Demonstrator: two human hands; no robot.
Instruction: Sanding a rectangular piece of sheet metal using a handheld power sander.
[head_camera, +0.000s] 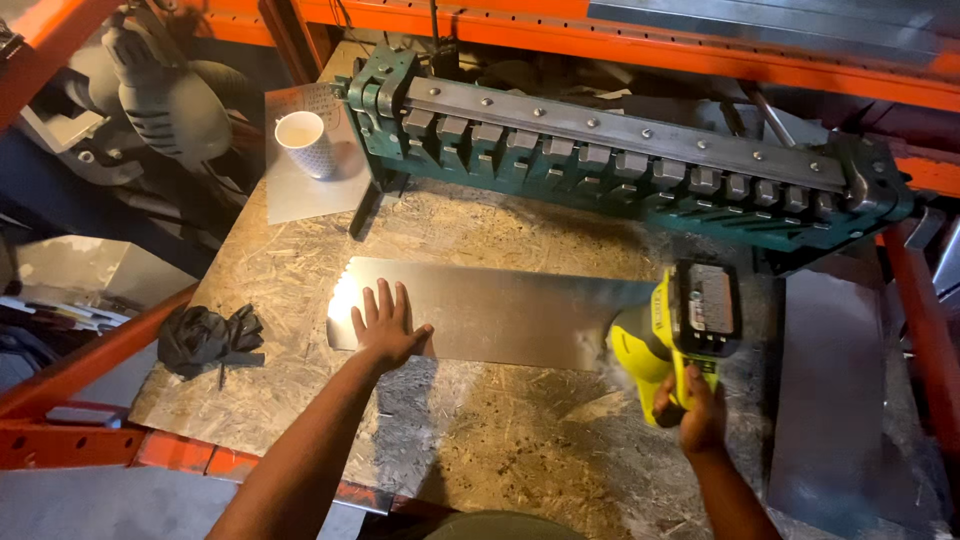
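A long flat metal sheet (500, 310) lies across a chipboard workbench (500, 440). My left hand (385, 325) rests flat on the sheet's left end, fingers spread, pressing it down. My right hand (692, 410) grips the handle of a yellow-green cordless power tool (680, 325) with a black battery pack on top. The tool's head sits at the sheet's right end; its working tip is hidden under the tool body.
A green sheet-metal bending brake (620, 160) spans the back of the bench. A white cup (303, 142) stands on a small metal sheet (300, 190) at the back left. Black gloves (208, 338) lie at the left edge. Orange rack beams (700, 50) frame the bench.
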